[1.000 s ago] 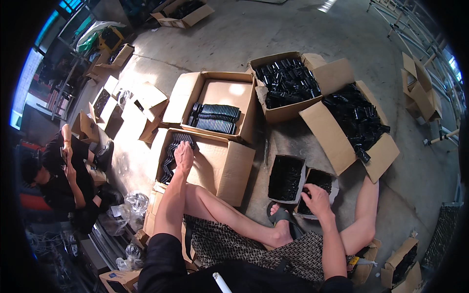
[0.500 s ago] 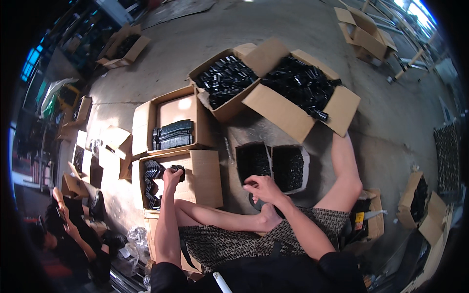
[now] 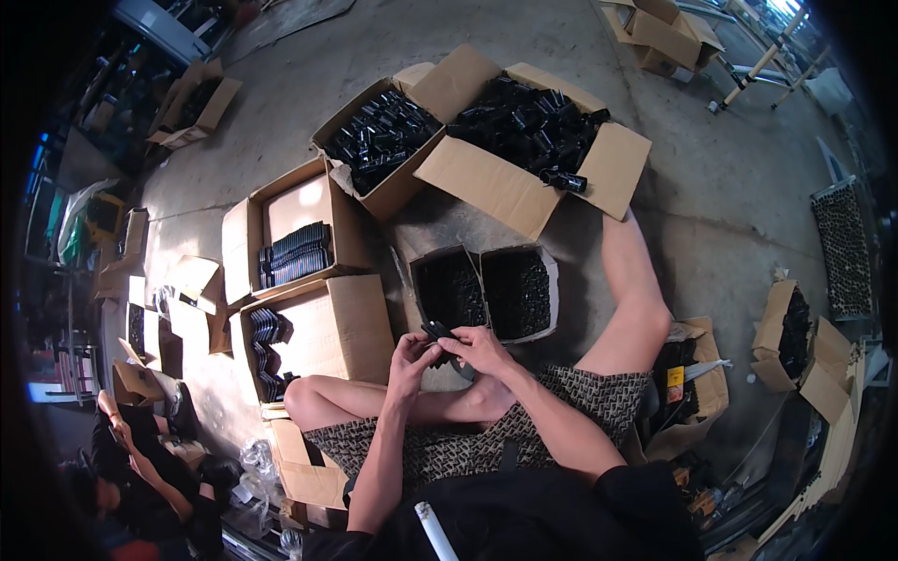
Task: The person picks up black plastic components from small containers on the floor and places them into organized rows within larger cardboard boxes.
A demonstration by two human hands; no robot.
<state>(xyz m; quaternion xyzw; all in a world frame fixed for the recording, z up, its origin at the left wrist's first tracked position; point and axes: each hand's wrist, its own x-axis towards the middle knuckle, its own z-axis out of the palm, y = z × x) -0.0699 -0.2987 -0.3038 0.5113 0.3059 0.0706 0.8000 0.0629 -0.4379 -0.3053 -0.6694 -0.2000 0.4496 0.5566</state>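
In front of my lap, my left hand and my right hand meet with bent fingers. Between them they grip a small black part, whose exact kind I cannot make out. Just beyond my hands stand two small open boxes of tiny black pieces, one on the left and one on the right. To the left, an open carton has zigzag rows of black parts along its left side. Behind it, another carton contains a neat row of black parts.
Two larger cartons farther off are heaped with loose black parts, one left and one right. My bare leg reaches toward the right one. At lower left another person sits. A white cigarette shows at the bottom edge.
My left hand has come away from the zigzag rows in the left carton and moved right to meet my right hand. The whole view has shifted slightly.
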